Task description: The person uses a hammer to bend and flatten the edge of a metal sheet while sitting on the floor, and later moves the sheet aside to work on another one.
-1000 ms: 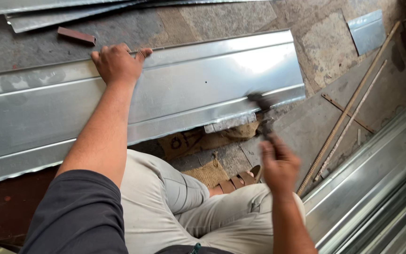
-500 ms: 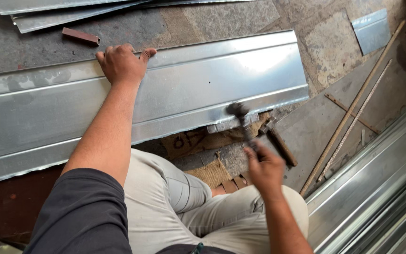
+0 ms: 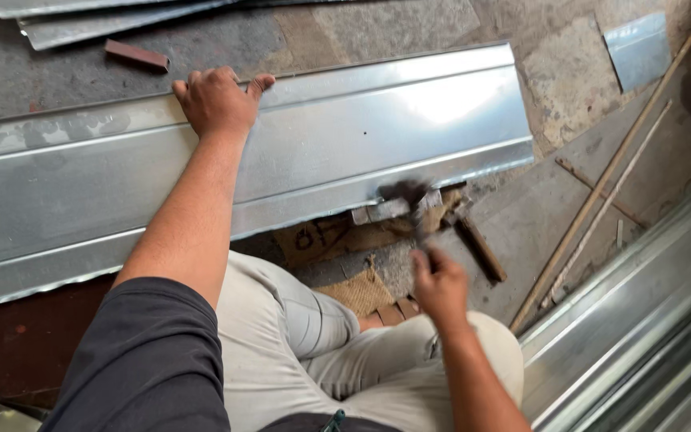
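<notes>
A long shiny metal sheet (image 3: 345, 136) with lengthwise folds lies across the stone floor (image 3: 409, 24) in front of a seated person, whose right hand (image 3: 439, 284), fingers wrapped tightly around the handle, swings a motion-blurred hammer (image 3: 405, 194) onto the sheet's near edge, above a small metal block (image 3: 385, 210). The left hand (image 3: 216, 100) lies flat on the far edge, fingers curled over it and thumb spread, pinning it down. The struck edge looks only partly worked, judging by its uneven lip; more sheets (image 3: 105, 16), wooden sticks (image 3: 601, 184) and metal channels (image 3: 641, 320) lie around.
</notes>
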